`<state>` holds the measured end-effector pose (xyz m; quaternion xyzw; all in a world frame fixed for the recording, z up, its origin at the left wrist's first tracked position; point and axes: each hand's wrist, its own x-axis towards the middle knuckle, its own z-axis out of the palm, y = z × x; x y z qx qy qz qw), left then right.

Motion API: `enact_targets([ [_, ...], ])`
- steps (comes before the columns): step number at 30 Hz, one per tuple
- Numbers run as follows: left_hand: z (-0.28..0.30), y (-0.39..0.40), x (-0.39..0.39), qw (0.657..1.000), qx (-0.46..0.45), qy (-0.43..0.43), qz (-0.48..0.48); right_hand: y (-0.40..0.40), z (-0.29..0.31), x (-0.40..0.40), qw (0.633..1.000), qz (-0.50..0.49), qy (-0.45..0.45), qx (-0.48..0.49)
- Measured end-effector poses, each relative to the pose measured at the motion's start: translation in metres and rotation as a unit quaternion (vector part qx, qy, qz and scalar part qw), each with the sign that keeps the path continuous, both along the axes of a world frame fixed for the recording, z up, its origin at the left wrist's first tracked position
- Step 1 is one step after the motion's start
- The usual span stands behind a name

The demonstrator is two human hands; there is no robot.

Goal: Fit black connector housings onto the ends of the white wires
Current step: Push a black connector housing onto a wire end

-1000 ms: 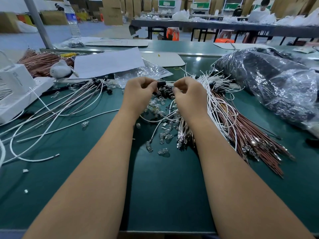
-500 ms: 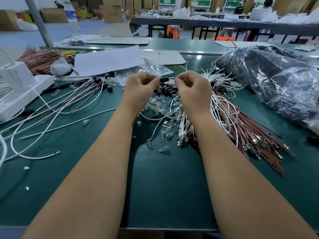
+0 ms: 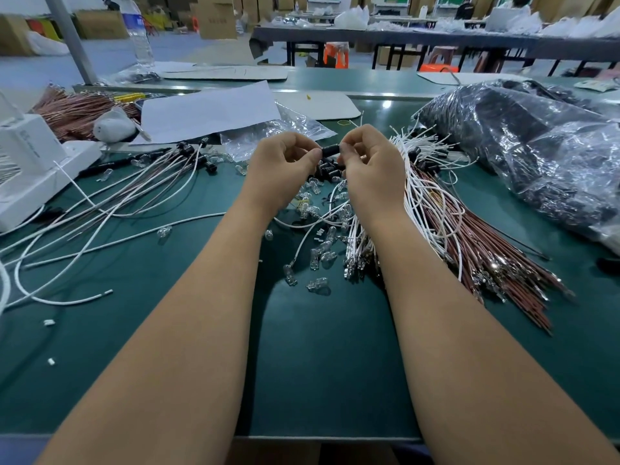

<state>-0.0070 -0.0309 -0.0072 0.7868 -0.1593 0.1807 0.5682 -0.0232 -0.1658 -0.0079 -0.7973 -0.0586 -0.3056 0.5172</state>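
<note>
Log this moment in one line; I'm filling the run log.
left hand: grips black connector housing | right hand: pinches its other end | stage: fitting

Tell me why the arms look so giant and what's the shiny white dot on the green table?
Head view: the wide-angle lens stretches whatever is close, so the forearms balloon while the left hand and right hand look small. Head view: the dot is lamp glare on the green table. Head view: the plastic bag glints too, and the far benches are soft.

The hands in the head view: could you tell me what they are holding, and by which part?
Left hand and right hand pinch one black connector housing by its opposite ends.
</note>
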Motion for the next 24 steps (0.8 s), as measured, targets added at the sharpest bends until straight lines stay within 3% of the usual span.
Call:
enact_targets([
  [7, 0.002, 0.0019, -0.0008, 1.0, -0.009, 0.009, 0.004, 0.0005, -0.0003, -0.0021, 1.0, 0.007, -0.003, 0.004],
  [24, 0.0083, -0.0054, -0.0052, 0.999, -0.042, 0.027, -0.015, 0.0048, 0.0045, -0.0055, 0.986, 0.098, 0.043, 0.124],
])
